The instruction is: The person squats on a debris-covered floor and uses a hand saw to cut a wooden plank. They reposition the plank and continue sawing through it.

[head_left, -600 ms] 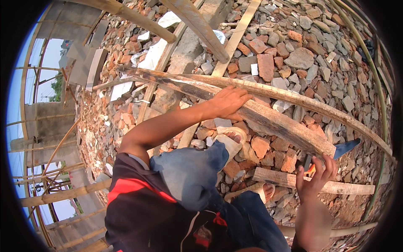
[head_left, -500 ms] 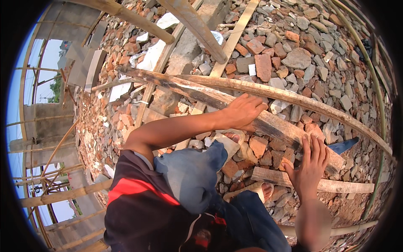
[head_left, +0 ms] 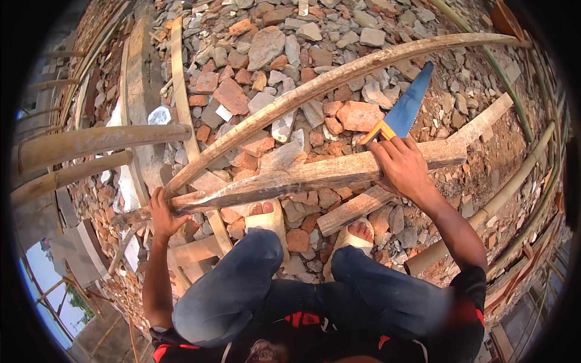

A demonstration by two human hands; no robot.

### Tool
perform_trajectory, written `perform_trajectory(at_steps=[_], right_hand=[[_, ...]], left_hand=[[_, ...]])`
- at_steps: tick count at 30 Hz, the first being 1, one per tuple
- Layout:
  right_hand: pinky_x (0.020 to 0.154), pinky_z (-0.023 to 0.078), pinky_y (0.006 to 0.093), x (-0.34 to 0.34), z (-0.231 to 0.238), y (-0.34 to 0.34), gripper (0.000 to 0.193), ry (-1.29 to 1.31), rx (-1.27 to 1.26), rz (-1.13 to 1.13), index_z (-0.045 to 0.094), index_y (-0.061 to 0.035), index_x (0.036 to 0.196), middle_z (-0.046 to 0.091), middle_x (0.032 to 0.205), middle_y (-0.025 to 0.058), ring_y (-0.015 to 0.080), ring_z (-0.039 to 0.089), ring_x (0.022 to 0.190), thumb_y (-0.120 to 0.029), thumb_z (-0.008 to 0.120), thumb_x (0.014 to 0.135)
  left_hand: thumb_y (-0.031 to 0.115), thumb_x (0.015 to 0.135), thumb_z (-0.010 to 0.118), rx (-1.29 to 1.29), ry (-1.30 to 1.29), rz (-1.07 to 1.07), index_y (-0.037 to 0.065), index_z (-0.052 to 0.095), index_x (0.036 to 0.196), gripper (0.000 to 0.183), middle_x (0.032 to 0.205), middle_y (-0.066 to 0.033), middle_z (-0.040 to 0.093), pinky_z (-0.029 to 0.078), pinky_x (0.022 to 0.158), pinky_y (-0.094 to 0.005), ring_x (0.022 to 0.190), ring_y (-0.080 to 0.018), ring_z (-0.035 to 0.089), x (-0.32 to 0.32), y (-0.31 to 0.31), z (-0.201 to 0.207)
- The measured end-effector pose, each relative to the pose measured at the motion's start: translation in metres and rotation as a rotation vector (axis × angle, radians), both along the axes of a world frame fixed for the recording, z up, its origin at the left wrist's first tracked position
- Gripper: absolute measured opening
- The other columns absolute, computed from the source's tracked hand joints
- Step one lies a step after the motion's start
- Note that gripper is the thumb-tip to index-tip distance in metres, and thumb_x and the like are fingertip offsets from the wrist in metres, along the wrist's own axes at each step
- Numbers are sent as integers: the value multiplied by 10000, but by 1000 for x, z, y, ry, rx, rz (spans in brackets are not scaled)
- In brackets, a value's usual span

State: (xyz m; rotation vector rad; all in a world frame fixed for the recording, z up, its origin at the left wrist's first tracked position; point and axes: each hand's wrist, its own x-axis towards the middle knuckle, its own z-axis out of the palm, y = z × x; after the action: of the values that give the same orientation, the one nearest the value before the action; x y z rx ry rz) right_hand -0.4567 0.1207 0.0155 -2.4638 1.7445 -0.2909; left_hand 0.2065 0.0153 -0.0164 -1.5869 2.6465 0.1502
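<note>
A long, rough wooden beam (head_left: 290,178) with dark stains lies across in front of my feet, above the rubble. My left hand (head_left: 167,216) grips it towards its narrower, darker left end, thumb on the near side. Nearer its thick right end, my right hand (head_left: 402,164) is closed over the top, fingers bent across the far edge. Just beyond those fingers lies a handsaw (head_left: 413,100) with a blue blade and an orange-yellow handle, its tip pointing away. Part of the handle is close behind my right fingers.
A long curved pole (head_left: 339,68) runs beyond the beam. A short plank (head_left: 354,210) lies near my right foot, and another board (head_left: 484,121) extends past the beam's right end. Broken bricks and stones (head_left: 266,48) cover the ground. Bamboo poles (head_left: 103,142) jut in at left.
My left hand has shifted from the beam's middle to its left part. My right hand, earlier spread on the right end, now grips the beam. The view has turned, and the handsaw shows more fully.
</note>
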Motion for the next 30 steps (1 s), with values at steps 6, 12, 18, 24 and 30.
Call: perform_trajectory(at_steps=[6,12,18,24,30], right_hand=[[868,474,366,-95,-20,25,301,139,-18,-55,616,-129,1169,639,946,4,189,630,952,-162,655,873],[1067,410,420,-171,-44,4,503,210,-74,-180,581,-161,1214,627,1099,2,194,574,1161,-82,761,752],[1159,322,469,-232,-56,10,555,233,-447,-775,548,-146,1322,578,1299,79,287,509,1283,-106,746,805],[1030,418,458,-180,-100,74,319,-190,-223,-920,611,-71,1181,612,1176,147,345,556,1144,-176,681,888],[941,459,455,-24,-113,74,617,-183,217,-438,635,9,1232,664,1067,145,318,584,1094,-471,753,862]], left_hand=[[253,615,922,111,-124,21,-5,449,1380,935,1335,-235,510,371,1099,-535,1267,-475,473,13,1,-53],[155,584,927,140,-21,-93,-11,513,1204,764,1148,-239,534,440,949,-519,1097,-476,515,-82,-5,-23],[211,608,891,223,163,-98,-22,553,1105,645,1018,-217,576,498,797,-489,959,-434,584,-192,29,-28],[281,628,891,270,224,-39,-9,559,1153,685,1012,-214,608,520,828,-506,957,-439,616,-296,47,-9],[336,642,908,272,143,-25,-42,566,1128,704,1053,-241,631,529,805,-503,975,-442,640,-323,43,2]])
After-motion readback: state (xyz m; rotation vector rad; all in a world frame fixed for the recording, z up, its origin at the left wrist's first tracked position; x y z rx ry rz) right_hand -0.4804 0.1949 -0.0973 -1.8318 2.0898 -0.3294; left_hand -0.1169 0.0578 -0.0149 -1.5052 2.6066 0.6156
